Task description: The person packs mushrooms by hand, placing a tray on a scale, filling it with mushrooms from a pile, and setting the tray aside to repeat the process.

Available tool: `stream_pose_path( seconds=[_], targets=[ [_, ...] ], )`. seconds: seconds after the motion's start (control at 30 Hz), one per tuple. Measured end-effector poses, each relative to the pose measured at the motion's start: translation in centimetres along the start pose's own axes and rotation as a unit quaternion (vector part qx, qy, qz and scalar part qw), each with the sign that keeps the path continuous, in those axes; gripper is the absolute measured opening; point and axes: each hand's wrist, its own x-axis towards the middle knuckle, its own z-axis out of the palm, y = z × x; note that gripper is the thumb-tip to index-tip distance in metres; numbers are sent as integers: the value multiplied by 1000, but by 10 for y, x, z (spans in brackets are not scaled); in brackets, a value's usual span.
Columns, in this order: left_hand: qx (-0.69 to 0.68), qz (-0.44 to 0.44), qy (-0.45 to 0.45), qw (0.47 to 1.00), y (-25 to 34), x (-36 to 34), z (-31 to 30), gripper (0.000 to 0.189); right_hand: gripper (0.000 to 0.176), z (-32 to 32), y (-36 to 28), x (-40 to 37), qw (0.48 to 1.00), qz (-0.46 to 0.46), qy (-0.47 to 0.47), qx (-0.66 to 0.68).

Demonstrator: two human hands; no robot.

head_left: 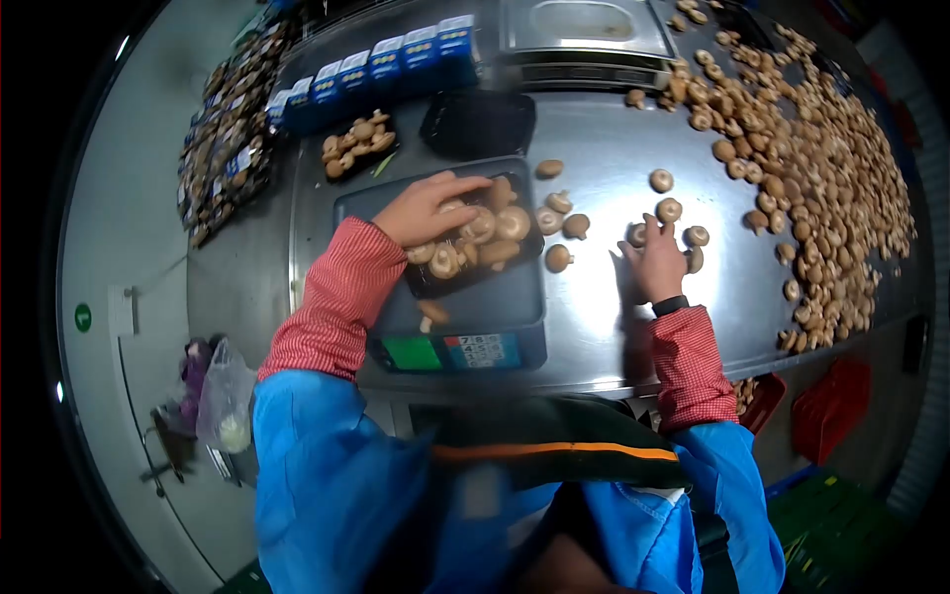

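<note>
Left hand: your left hand (427, 210) lies palm down with the fingers stretched out and loose, resting on the mushrooms at the far-left end of the shallow black plastic tray (435, 287). It clasps nothing.
Right hand: your right hand (655, 262) is down on the shiny steel worktop (594, 317), fingers pointing away from you and half curled among a small cluster of loose brown mushrooms (697, 236). You cannot tell whether it grips one.
Tray: it sits slanted across the dark grey weighing scale (495, 307) and holds a pile of round tan-capped mushrooms (495, 238).
Scale: its green panel and coloured keypad (480, 350) sit on the near edge, facing you.
Between the hands: a few stray mushrooms (559, 257) lie on the worktop just beside the tray's right end.
Right side: a broad heap of brown mushrooms (821, 168) spreads over the worktop, near your right hand and well apart from the tray.
Far side: an empty black tray (478, 124) stands beyond the scale, with a second black tray of mushrooms (356, 144) to its left. Behind them runs a row of blue-and-white boxes (386, 64).
Left edge: wrapped packs of mushrooms (223, 139) are stacked along the worktop's end.
Wrist: a black watch band (670, 305) sits above your red striped sleeve (693, 366).
</note>
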Motion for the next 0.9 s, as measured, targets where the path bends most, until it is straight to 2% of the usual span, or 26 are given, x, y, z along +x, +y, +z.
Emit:
stream_pose_path(
  seconds=[0.07, 0.13, 0.2, 0.23, 0.33, 0.4, 0.47, 0.53, 0.57, 0.6, 0.67, 0.73, 0.77, 0.8, 0.87, 0.9],
  targets=[
    [58, 3, 5, 998, -12, -7, -5, 46, 40, 15, 12, 7, 999, -18, -44, -27],
    [56, 36, 108, 992, -19, -15, -7, 43, 32, 18, 11, 13, 998, 9, -38, 46],
    [55, 67, 210, 974, -27, -26, -7, 40, 32, 33, 16, 20, 990, -26, 1, 136],
    [76, 66, 273, 957, -32, -34, -6, 38, 34, 20, -1, 19, 980, -39, -18, 196],
    [26, -8, 356, 934, -18, -78, 3, 29, 39, -30, -68, 15, 935, -66, -71, 342],
    [49, -40, 352, 934, -20, -113, 21, 35, 44, -43, -101, 13, 936, -185, -28, 298],
    [108, -62, 368, 921, -22, -137, 41, 42, 51, -49, -136, 9, 916, -280, 18, 286],
    [199, -75, 401, 891, -22, -155, 60, 50, 61, -45, -162, 6, 929, -349, 12, 125],
    [218, -140, 382, 887, -19, -161, 67, 53, 67, -37, -168, 4, 927, -362, -18, 99],
    [244, -137, 387, 879, -21, -166, 68, 53, 66, -35, -168, 2, 915, -381, -6, 130],
    [297, -136, 397, 858, -26, -176, 68, 51, 57, -40, -166, 2, 924, -319, 22, 211],
    [256, -163, 401, 864, -28, -186, 72, 46, 34, -34, -147, 2, 934, -179, 31, 309],
    [236, -173, 404, 867, -30, -189, 74, 43, 27, -25, -129, 4, 948, -162, 40, 271],
    [224, -181, 406, 867, -33, -192, 79, 41, 22, -21, -113, 5, 979, -149, 10, 138],
    [202, -197, 408, 868, -42, -200, 89, 35, 29, 10, -84, -1, 988, -126, -84, 12],
    [174, -204, 415, 870, -44, -201, 90, 33, 33, 18, -83, -11, 985, -124, -107, 60]
  ],
)
